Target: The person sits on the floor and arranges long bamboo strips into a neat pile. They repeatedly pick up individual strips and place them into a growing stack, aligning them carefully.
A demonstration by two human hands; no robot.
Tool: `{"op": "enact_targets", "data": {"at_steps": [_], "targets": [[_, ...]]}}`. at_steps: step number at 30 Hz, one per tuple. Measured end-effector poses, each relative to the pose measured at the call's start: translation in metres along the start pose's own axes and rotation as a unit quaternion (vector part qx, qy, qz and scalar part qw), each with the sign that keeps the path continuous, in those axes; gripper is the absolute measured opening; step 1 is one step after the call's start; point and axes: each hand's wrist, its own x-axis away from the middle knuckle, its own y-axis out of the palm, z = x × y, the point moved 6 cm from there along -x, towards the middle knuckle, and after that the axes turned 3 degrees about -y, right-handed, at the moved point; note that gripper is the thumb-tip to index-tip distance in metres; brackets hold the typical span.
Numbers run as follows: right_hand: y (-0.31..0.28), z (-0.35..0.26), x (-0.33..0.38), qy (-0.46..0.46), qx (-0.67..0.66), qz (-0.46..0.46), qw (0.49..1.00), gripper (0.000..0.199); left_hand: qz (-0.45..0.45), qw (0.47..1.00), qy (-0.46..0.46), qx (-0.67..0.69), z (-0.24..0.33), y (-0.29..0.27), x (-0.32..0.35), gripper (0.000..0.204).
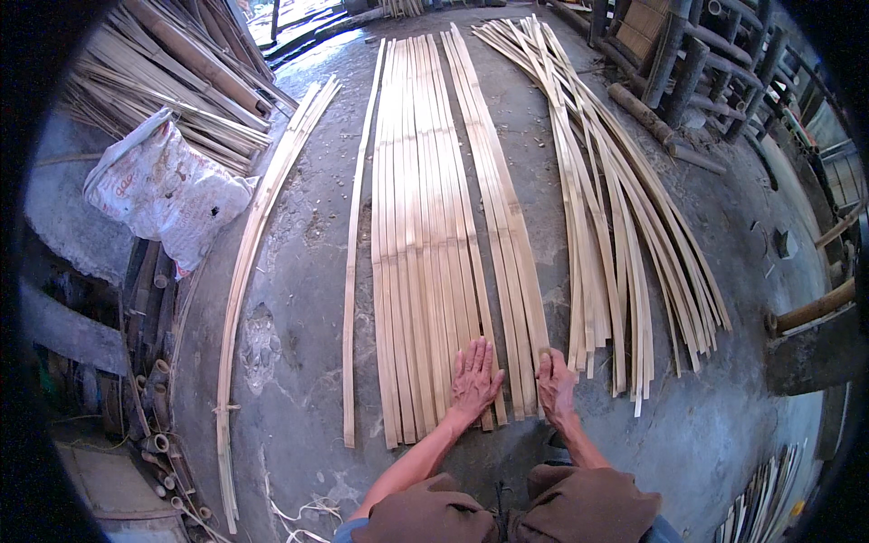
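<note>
Long flat bamboo strips [421, 262] lie side by side on the floor, running away from me in a wide panel with darker node bands across it. My left hand [476, 385] rests flat on the right near end of this panel, fingers stretched out. Right of a narrow gap lies a smaller group of bamboo strips [502, 217]. At that group's right near edge is my right hand [555, 385], its fingers curled closed on the outermost strip. A single bamboo strip [351, 317] lies apart, left of the wide panel.
Crossed loose bamboo strips [625, 226] fan out on the right. A tied strip bundle [243, 271] lies left, beside a white sack [167, 195] and piled bamboo [181, 72]. A bamboo rack [697, 72] stands far right. Thin shavings [303, 516] lie near my left knee.
</note>
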Motion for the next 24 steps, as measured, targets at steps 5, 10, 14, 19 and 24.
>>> {"op": "enact_targets", "data": {"at_steps": [5,10,14,19,24], "targets": [[0.027,-0.011,-0.013,0.018,-0.036,-0.049,0.998,0.036,-0.009,1.000,-0.013,-0.006,-0.005,0.001,0.000,0.069],[0.043,-0.011,-0.029,-0.011,-0.050,-0.074,0.996,0.048,0.004,1.000,-0.005,-0.011,-0.005,-0.004,-0.010,0.069],[0.047,-0.010,-0.019,0.010,-0.046,-0.085,0.995,0.047,0.004,1.000,-0.004,-0.011,-0.005,-0.002,-0.009,0.069],[0.054,-0.010,0.004,0.037,-0.110,-0.091,0.989,0.047,0.008,0.999,0.002,-0.033,-0.003,0.000,-0.009,0.070],[0.051,-0.018,0.004,0.009,-0.064,-0.096,0.993,0.047,0.018,0.999,0.001,-0.026,-0.004,-0.001,-0.008,0.070]]}}
